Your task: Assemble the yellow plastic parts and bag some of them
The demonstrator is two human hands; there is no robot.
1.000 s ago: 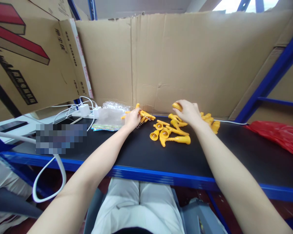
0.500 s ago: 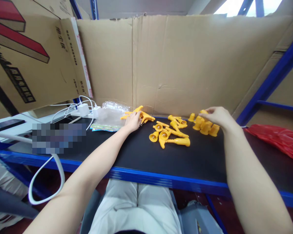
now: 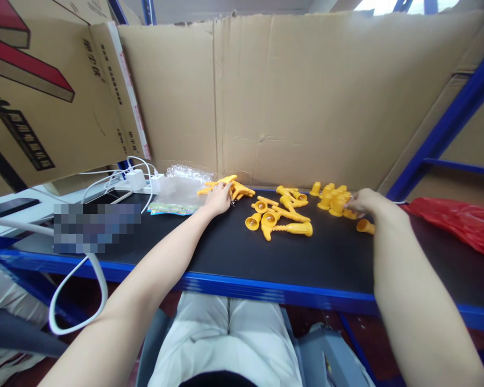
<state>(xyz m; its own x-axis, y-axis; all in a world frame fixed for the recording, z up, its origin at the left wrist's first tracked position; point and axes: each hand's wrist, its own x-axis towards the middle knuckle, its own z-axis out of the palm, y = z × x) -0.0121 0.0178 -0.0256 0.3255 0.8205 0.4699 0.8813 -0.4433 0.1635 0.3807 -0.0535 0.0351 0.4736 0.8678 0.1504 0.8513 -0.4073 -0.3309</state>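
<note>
My left hand (image 3: 219, 200) lies with curled fingers over a small heap of yellow plastic pieces (image 3: 242, 191), long and branching in shape. My right hand (image 3: 362, 203) has its fingertips closed together at the edge of a cluster of yellow plastic cups (image 3: 334, 200), which stand mouth down; the palm hides part of its grip. One yellow cup (image 3: 365, 227) lies on its side below that wrist. Between my hands lie several loose yellow pieces, among them a hammer-shaped one (image 3: 292, 229) with a twisted shaft and an open cup (image 3: 253, 221).
Clear plastic bags (image 3: 179, 193) lie beside my left hand, with white chargers and cables (image 3: 135, 180) further left. A red plastic bag (image 3: 452, 217) is at the right. A cardboard sheet (image 3: 306, 102) stands behind the black tabletop (image 3: 234, 258), which has a blue front edge.
My right hand has moved right and slightly down, from the top of the cup cluster to its right side. One cup now lies on its side near the wrist. My left hand stays put.
</note>
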